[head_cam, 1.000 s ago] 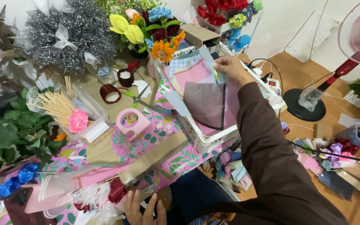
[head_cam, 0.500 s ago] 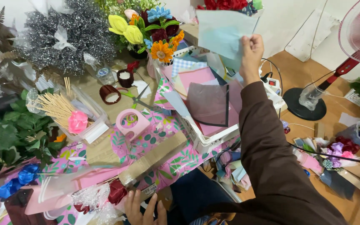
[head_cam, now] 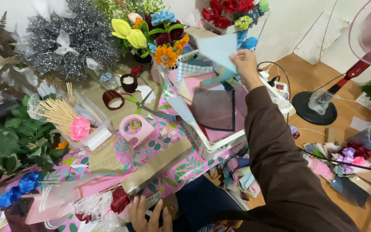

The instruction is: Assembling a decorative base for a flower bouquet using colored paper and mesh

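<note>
My right hand [head_cam: 246, 65] is raised over a white basket [head_cam: 213, 149] and grips a pale blue paper sheet [head_cam: 218, 50], lifted clear of the stack. The basket holds several coloured sheets, pink, checked blue and a dark grey one [head_cam: 214, 109]. My left hand [head_cam: 147, 217] rests at the table's near edge, fingers spread, holding nothing, next to a dark red ribbon flower [head_cam: 120, 199] and clear wrapping.
A pink tape dispenser [head_cam: 135, 127], a cardboard strip [head_cam: 157, 166], scissors [head_cam: 140, 102], a box of wooden sticks [head_cam: 63, 112], tape rolls, a silver tinsel bunch [head_cam: 71, 36] and craft flowers [head_cam: 159, 32] crowd the floral-patterned table. A standing fan [head_cam: 363, 38] and power strip [head_cam: 275, 88] sit on the floor at right.
My right hand pulled the pale blue sheet out of the basket, raised it, then brought it slightly lower and left. The left hand stayed at the table edge.
</note>
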